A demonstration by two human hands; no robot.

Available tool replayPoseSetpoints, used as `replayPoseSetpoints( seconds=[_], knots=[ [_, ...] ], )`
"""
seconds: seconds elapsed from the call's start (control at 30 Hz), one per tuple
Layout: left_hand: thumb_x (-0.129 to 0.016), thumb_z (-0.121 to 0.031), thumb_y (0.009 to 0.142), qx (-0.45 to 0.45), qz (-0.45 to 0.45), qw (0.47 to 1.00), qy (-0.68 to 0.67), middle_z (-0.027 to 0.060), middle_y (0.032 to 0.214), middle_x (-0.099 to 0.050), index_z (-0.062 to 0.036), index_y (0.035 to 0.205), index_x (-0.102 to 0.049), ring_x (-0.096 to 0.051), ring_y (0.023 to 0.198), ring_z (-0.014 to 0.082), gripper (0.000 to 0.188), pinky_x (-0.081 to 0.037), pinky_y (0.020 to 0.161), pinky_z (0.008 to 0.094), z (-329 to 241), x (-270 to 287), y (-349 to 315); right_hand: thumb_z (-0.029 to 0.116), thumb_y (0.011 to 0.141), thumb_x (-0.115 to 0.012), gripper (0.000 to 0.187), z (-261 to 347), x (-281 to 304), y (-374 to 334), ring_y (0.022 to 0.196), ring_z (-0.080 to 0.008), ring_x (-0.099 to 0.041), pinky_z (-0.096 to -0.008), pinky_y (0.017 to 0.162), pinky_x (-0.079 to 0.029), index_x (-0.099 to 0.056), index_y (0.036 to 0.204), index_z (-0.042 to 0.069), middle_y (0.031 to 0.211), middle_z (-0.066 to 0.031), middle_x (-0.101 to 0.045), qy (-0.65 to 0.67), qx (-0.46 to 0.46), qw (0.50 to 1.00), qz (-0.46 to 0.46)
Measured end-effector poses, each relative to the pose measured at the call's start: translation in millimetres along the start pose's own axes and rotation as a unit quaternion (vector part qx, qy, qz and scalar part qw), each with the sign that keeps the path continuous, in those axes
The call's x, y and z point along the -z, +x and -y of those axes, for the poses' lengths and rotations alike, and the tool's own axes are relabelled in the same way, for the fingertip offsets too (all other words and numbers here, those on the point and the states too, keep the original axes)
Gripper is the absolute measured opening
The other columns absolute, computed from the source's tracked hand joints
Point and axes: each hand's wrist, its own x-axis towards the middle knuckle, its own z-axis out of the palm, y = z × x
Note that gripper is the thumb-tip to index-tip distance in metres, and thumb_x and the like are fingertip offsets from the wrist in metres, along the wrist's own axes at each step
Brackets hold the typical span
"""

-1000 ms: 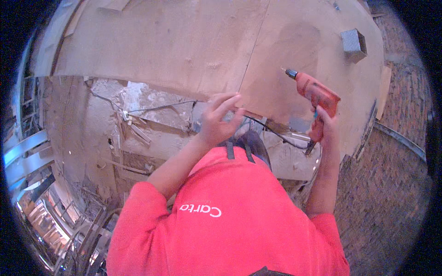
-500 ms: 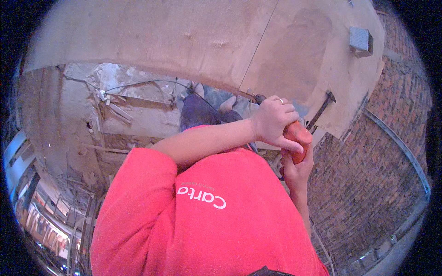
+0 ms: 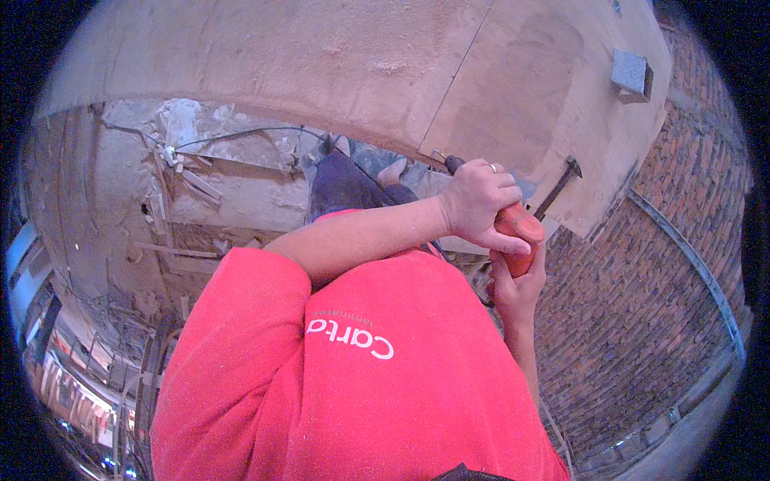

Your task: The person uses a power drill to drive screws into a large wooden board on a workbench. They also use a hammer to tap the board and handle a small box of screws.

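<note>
An orange power drill [image 3: 521, 227] is held in both hands in front of my red shirt. My left hand [image 3: 476, 202] reaches across my chest and wraps over the top of the drill body; a ring shows on one finger. My right hand [image 3: 516, 290] grips the handle from below. The dark chuck [image 3: 454, 163] points up-left and meets the lower edge of a large plywood sheet [image 3: 321, 64], close to a seam between two panels.
A grey box [image 3: 631, 74] is fixed to the plywood at the upper right. A dark metal bar [image 3: 559, 186] leans by the sheet's edge. A brick wall [image 3: 650, 305] runs along the right. A cable [image 3: 241, 134] and rubble lie on the floor below.
My left hand left the plywood and came over onto the drill. The drill moved down and in toward my chest, its tip now at the sheet's edge.
</note>
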Motion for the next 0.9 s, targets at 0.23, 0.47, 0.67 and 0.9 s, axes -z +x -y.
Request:
replayPoseSetpoints(
  seconds=[0.23,0.47,0.67,0.9],
  knots=[
    [-0.072,-0.083,0.063,-0.007,-0.045,0.999,-0.015,0.0072,0.072,-0.061,-0.0106,0.073,-0.065,-0.064,0.068,0.0288,0.073,-0.050,0.062,0.0418,0.3,8.0,-1.9,0.010,0.089,-0.078,0.063,25.1,6.7,1.9,0.107,-0.0268,-0.072,-0.0384,0.089,-0.056,-0.049,0.145,0.006,0.122,-0.0178,-0.072,-0.135,0.075,0.988,0.025],
    [-0.079,-0.079,0.058,-0.016,-0.073,0.996,-0.050,0.0079,0.068,-0.060,-0.0106,0.068,-0.061,-0.063,0.062,0.0306,0.072,-0.050,0.056,0.0409,1.3,13.6,-4.5,0.006,0.088,-0.076,0.066,47.3,10.3,8.4,0.117,-0.0299,-0.069,-0.0405,0.095,-0.054,-0.047,0.147,0.007,0.123,-0.0225,-0.071,-0.206,0.068,0.972,0.091],
    [-0.076,-0.081,0.059,-0.009,-0.099,0.993,-0.067,0.0085,0.064,-0.058,-0.0105,0.062,-0.057,-0.062,0.058,0.0313,0.074,-0.049,0.053,0.0414,5.8,6.7,-4.4,0.003,0.089,-0.075,0.064,52.9,8.6,11.5,0.118,-0.0266,-0.067,-0.0395,0.098,-0.053,-0.047,0.146,0.005,0.125,-0.0209,-0.069,-0.177,0.054,0.979,0.085],
    [-0.073,-0.084,0.061,0.011,-0.089,0.994,-0.058,0.0081,0.062,-0.058,-0.0108,0.060,-0.055,-0.062,0.057,0.0307,0.076,-0.050,0.052,0.0414,5.0,5.0,-2.8,0.003,0.089,-0.075,0.064,57.5,9.2,13.2,0.119,-0.0259,-0.066,-0.0389,0.099,-0.052,-0.046,0.146,0.005,0.128,-0.0199,-0.068,-0.167,0.060,0.980,0.091]
  ],
)
